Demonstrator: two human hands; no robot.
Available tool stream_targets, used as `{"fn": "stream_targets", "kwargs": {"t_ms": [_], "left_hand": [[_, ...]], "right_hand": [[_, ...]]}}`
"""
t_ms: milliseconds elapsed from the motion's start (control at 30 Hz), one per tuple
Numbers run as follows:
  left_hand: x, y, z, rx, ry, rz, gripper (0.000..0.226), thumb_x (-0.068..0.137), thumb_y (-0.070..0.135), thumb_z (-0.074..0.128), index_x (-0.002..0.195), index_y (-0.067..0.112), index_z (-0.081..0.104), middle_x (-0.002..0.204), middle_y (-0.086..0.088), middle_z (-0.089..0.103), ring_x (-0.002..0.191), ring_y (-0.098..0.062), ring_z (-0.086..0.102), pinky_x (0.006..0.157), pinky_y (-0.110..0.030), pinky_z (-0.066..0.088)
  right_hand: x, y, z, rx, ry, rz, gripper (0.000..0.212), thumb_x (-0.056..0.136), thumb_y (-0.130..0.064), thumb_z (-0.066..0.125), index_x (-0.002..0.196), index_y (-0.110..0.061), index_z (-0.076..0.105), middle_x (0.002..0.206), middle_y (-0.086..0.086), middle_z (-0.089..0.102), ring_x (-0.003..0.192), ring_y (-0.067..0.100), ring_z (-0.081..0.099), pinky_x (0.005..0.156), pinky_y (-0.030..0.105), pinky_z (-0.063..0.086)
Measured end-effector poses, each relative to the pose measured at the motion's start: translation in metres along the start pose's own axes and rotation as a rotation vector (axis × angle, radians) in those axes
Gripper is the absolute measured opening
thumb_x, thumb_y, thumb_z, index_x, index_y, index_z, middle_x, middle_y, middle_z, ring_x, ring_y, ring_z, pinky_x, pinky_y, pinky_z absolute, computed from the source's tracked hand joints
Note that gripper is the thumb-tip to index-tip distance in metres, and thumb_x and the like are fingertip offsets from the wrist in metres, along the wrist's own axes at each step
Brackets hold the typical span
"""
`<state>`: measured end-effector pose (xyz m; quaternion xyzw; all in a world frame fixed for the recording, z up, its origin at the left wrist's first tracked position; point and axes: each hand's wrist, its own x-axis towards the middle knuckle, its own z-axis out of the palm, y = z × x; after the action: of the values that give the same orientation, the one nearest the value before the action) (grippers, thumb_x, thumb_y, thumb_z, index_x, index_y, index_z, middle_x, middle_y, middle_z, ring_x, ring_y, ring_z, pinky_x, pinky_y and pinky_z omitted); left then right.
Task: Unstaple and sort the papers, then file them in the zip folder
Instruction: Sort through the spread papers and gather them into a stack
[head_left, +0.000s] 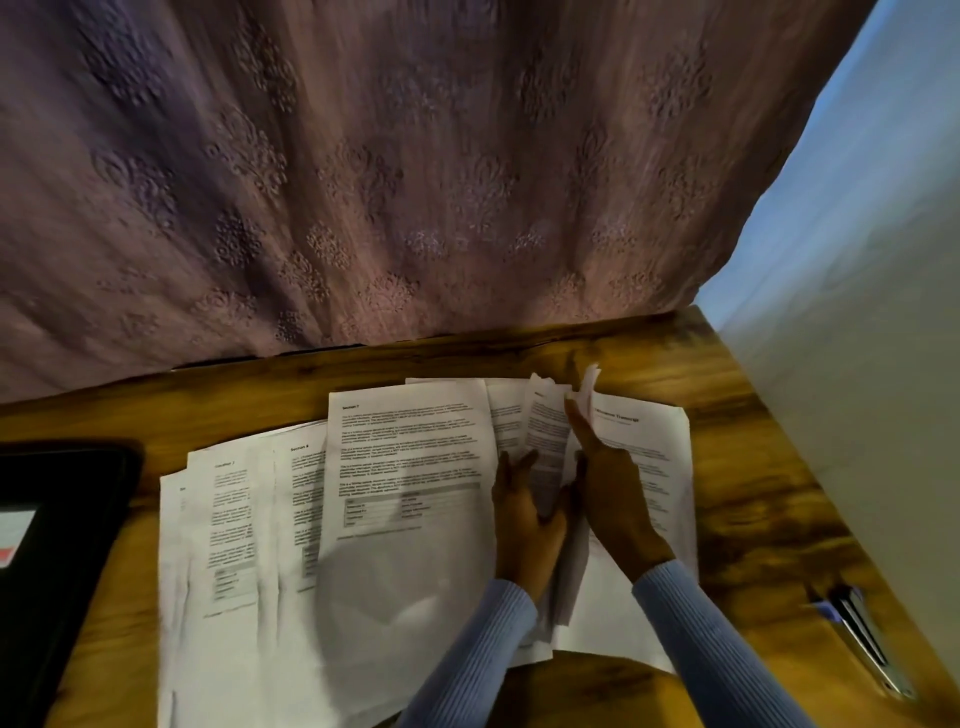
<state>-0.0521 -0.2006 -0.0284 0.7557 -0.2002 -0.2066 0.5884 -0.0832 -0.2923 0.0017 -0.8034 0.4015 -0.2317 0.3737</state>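
We see printed papers fanned across a wooden table, overlapping like shingles from lower left to upper right. Each sheet is white with blocks of small black text, a bold heading at the top left and a grey-banded table lower down; the print is too blurred for us to read beyond "Section". The topmost sheet in the middle lies flat and mostly uncovered. Further right, a sheet with a bold title lies under the hands, well over toward the table's right side.

Between the two hands stands a thin bundle of pages, raised off the fan, its top corner curled and ragged. Our left hand lies beside it with fingers stretched and slightly spread, thumb pressed toward the bundle's lower part. Our right hand holds the bundle from the other side, fingers straight and close together, reaching up along the sheets to the curled corner. We cannot tell whether either thumb truly pinches the paper. Both arms wear light blue ribbed sleeves.

At the left edge lies a black folder with a white and red label, just beside the fan. Near the right edge rests a metal tool with a purple part. Behind the table hangs a mauve embroidered curtain, and a pale wall rises on the right
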Motion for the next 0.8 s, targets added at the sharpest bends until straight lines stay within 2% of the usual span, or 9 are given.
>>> {"fn": "stream_targets", "kwargs": {"t_ms": [100,167,267,367,433,533,600,667,800], "left_hand": [[0.006,0.003,0.002,-0.133,0.136,-0.090,0.038,0.088,0.005,0.058,0.122,0.017,0.045,0.121,0.000,0.057,0.116,-0.015,0.054,0.092,-0.017,0.047],[0.010,0.002,0.001,-0.164,0.070,-0.143,0.043,0.088,0.002,0.057,0.124,0.019,0.040,0.116,0.004,0.057,0.111,-0.013,0.057,0.085,-0.011,0.048],[0.007,0.006,-0.001,-0.284,-0.071,-0.151,0.035,0.094,0.011,0.050,0.126,0.023,0.042,0.126,0.001,0.055,0.116,-0.013,0.054,0.098,-0.030,0.048],[-0.002,0.006,-0.013,-0.265,-0.121,-0.142,0.032,0.096,0.007,0.044,0.118,0.029,0.049,0.130,-0.003,0.053,0.122,-0.018,0.051,0.102,-0.035,0.044],[-0.009,0.001,-0.034,-0.045,-0.092,0.029,0.028,0.094,0.018,0.046,0.118,0.030,0.052,0.129,0.003,0.054,0.122,-0.012,0.051,0.104,-0.033,0.043],[-0.009,-0.029,-0.076,0.527,0.055,0.344,0.052,0.086,0.038,0.041,0.135,0.022,0.046,0.139,-0.001,0.047,0.131,-0.021,0.041,0.107,-0.042,0.037],[-0.009,-0.053,-0.104,0.878,0.094,0.359,0.064,0.086,0.052,0.039,0.144,0.025,0.030,0.149,-0.009,0.035,0.139,-0.029,0.025,0.108,-0.053,0.026],[-0.012,-0.071,-0.124,1.036,0.064,0.252,0.076,0.085,0.069,0.028,0.148,0.027,0.020,0.153,-0.014,0.022,0.140,-0.033,0.012,0.105,-0.058,0.019],[-0.017,-0.092,-0.143,1.133,0.064,0.149,0.086,0.077,0.083,0.019,0.144,0.031,0.033,0.154,-0.021,0.011,0.144,-0.031,-0.012,0.102,-0.059,0.020]], "right_hand": [[0.000,0.006,0.002,-0.098,-0.026,0.006,0.008,0.094,-0.017,0.051,0.098,-0.011,0.057,0.077,0.001,0.060,0.065,0.017,0.057,0.056,0.012,0.045],[-0.001,0.009,0.002,-0.302,-0.116,-0.055,0.019,0.095,-0.022,0.049,0.105,-0.009,0.057,0.081,0.005,0.059,0.070,0.018,0.058,0.058,0.013,0.042],[-0.006,0.003,0.003,-0.342,-0.159,-0.038,0.034,0.090,-0.039,0.054,0.109,-0.012,0.061,0.090,0.005,0.065,0.080,0.022,0.064,0.062,0.016,0.043],[-0.006,-0.003,0.004,-0.299,-0.087,0.041,0.018,0.094,-0.022,0.052,0.103,-0.008,0.059,0.083,0.002,0.057,0.078,0.021,0.060,0.054,0.008,0.038],[-0.005,-0.007,0.002,-0.390,-0.081,0.052,0.015,0.096,-0.016,0.046,0.100,-0.008,0.057,0.080,0.002,0.052,0.075,0.018,0.057,0.051,0.010,0.034],[-0.014,-0.027,-0.004,-0.614,-0.120,-0.057,0.008,0.090,-0.010,0.052,0.088,-0.005,0.057,0.067,0.005,0.048,0.068,0.026,0.061,0.055,0.027,0.040],[-0.026,-0.044,0.004,-0.717,-0.113,-0.225,0.023,0.063,-0.008,0.082,0.067,-0.006,0.059,0.049,0.007,0.048,0.043,0.020,0.055,0.040,0.024,0.039],[-0.034,-0.051,0.014,-0.662,-0.094,-0.374,0.039,0.036,0.000,0.091,0.056,-0.003,0.058,0.041,0.011,0.050,0.030,0.021,0.049,0.033,0.021,0.040],[-0.035,-0.053,0.010,-0.364,-0.128,-0.139,0.013,0.081,-0.008,0.068,0.092,-0.003,0.064,0.084,0.018,0.068,0.070,0.032,0.067,0.062,0.036,0.054]]}}
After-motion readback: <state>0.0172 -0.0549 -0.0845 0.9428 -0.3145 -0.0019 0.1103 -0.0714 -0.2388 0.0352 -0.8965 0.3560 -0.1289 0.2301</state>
